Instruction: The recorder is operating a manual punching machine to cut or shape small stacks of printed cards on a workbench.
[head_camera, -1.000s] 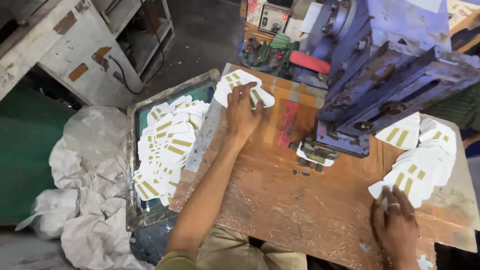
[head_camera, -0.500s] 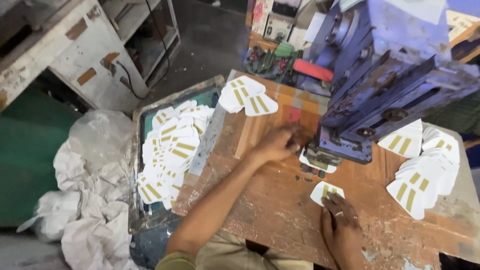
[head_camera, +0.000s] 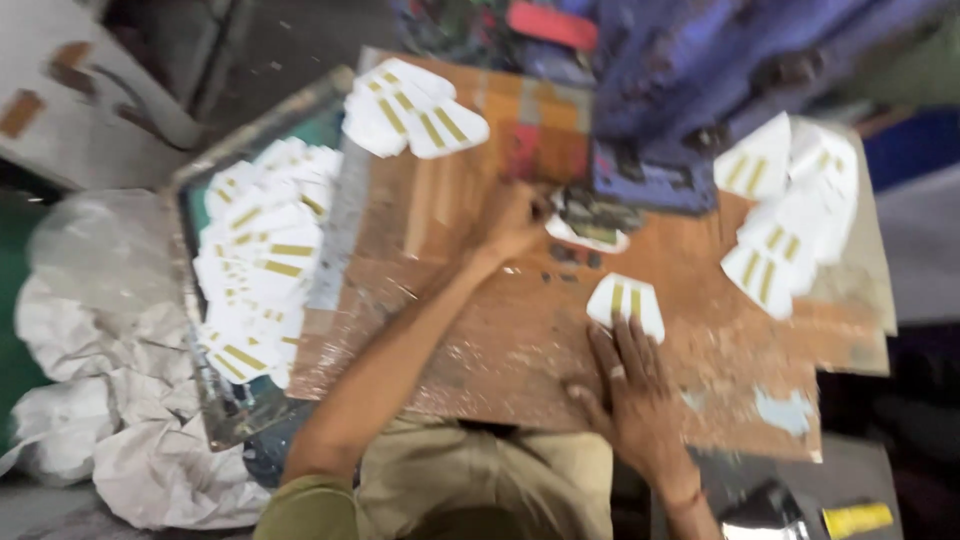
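Observation:
The view is blurred by motion. My left hand (head_camera: 515, 220) is curled at the foot of the blue press (head_camera: 680, 90), its fingers on a white piece (head_camera: 588, 236) lying under the press head. My right hand (head_camera: 632, 385) lies low on the wooden bench (head_camera: 480, 350), fingertips pinning the near edge of a white piece with two gold stripes (head_camera: 625, 304). A fan of such striped pieces (head_camera: 410, 110) sits at the bench's far left. Another heap (head_camera: 790, 225) lies to the right of the press.
A metal tray (head_camera: 240, 420) left of the bench holds several striped pieces (head_camera: 255, 265). Crumpled white plastic sheeting (head_camera: 90, 400) lies beside it on the floor. A yellow cylinder (head_camera: 858, 518) sits at the bottom right. A red part (head_camera: 548, 25) tops the press.
My left hand left the far-left fan and came to the press foot. My right hand drew one striped piece from the right heap to the bench middle. The camera tilted down.

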